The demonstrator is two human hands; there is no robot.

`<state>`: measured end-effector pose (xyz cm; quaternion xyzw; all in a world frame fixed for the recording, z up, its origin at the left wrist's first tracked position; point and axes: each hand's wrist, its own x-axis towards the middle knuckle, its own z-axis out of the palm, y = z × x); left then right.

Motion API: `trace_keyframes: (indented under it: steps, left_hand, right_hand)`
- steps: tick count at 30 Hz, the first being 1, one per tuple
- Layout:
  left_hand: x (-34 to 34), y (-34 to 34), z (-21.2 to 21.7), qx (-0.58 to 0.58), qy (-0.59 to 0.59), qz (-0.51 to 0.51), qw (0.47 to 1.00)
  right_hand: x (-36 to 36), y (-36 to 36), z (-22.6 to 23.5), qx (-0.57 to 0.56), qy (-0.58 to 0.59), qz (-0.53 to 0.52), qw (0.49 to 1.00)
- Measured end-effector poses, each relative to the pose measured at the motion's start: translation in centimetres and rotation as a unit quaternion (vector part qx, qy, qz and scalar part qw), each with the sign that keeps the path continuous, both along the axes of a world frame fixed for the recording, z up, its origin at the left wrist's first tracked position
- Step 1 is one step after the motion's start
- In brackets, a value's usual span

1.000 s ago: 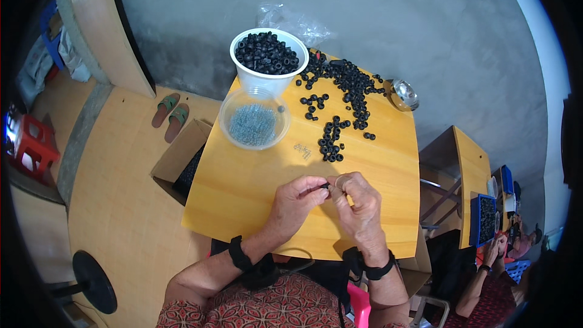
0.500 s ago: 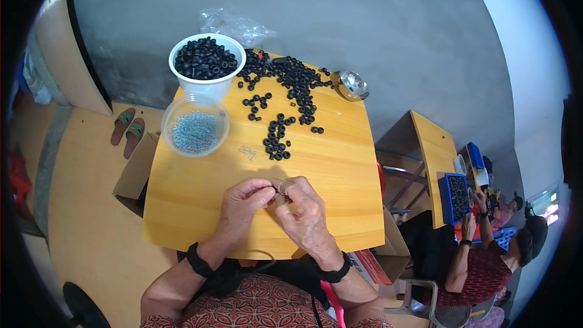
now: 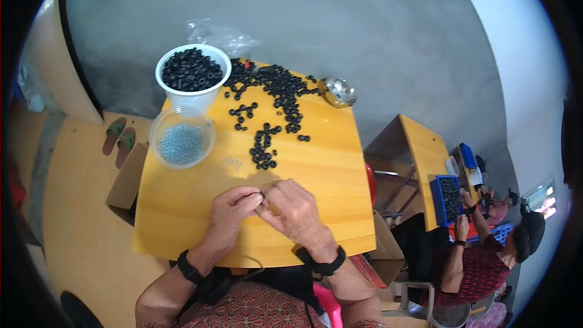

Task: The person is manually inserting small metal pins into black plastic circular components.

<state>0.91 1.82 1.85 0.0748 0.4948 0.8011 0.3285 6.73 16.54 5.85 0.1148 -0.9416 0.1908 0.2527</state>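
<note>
Left hand (image 3: 234,211) and right hand (image 3: 294,209) meet over the table (image 3: 322,188) near black parts (image 3: 262,144)

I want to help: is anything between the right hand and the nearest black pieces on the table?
Nothing visible: just yellow tabletop lies between the right hand and the nearest black pieces. The tiny silvery pieces lie off to the left.

Grey wall (image 3: 285,12) ahead; tan floor (image 3: 79,206) left; second wooden table (image 3: 426,149) right.
</note>
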Motion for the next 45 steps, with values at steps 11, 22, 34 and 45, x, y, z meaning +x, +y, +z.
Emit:
trace_keyframes:
  steps: [11, 22, 34, 45]
  left_hand:
    - [-1.1, -0.1, -0.9, -0.031, 0.024, -0.124, 0.992]
    - [-0.5, -0.9, -1.5, -0.026, 0.024, -0.091, 0.995]
    - [-5.5, -10.7, 2.5, -0.075, 0.201, 0.225, 0.951]
    - [-12.9, -21.3, -8.1, -0.305, 0.180, 0.299, 0.886]
  right_hand:
    - [0.2, 0.5, 0.4, 0.059, 0.000, -0.016, 0.998]
    - [0.3, -0.7, -1.7, 0.044, 0.031, 0.002, 0.999]
    - [-2.2, 2.2, 1.7, 0.030, 0.006, -0.017, 0.999]
    - [-3.9, 7.0, -0.7, -0.176, -0.075, -0.184, 0.964]
